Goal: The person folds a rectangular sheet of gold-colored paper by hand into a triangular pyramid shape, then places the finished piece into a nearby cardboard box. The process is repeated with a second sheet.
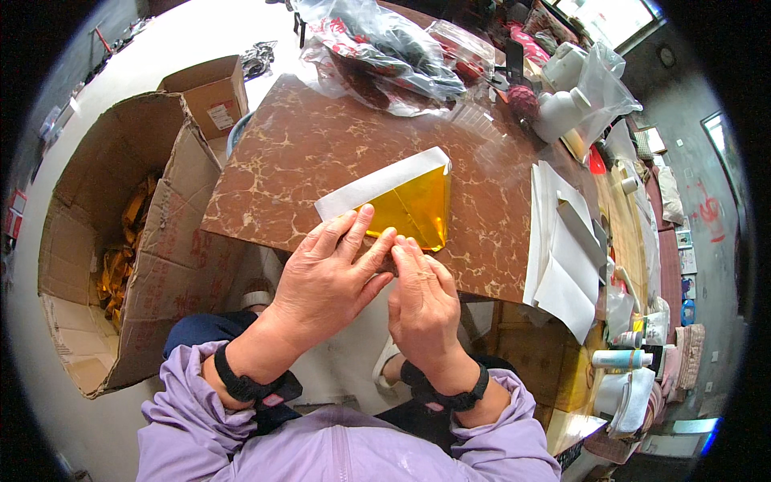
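A folded piece of shiny gold foil paper [415,208] lies on the brown marble-patterned table [289,156], with a white paper strip [379,181] along its upper left edge. The fingertips of my left hand [337,265] rest on the foil's lower left part and the end of the strip. Beside it, my right hand [424,295] has its fingers close together at the foil's lower edge, by the table's near edge. Whether its fingertips pinch the foil is hidden. Both wrists wear black bands.
An open cardboard box [162,241] holding folded gold foil pieces stands left of the table, a smaller carton [208,96] behind it. White paper sheets [560,253] lie at the table's right. Plastic bags [385,54] and a white bottle [563,114] stand at the far side.
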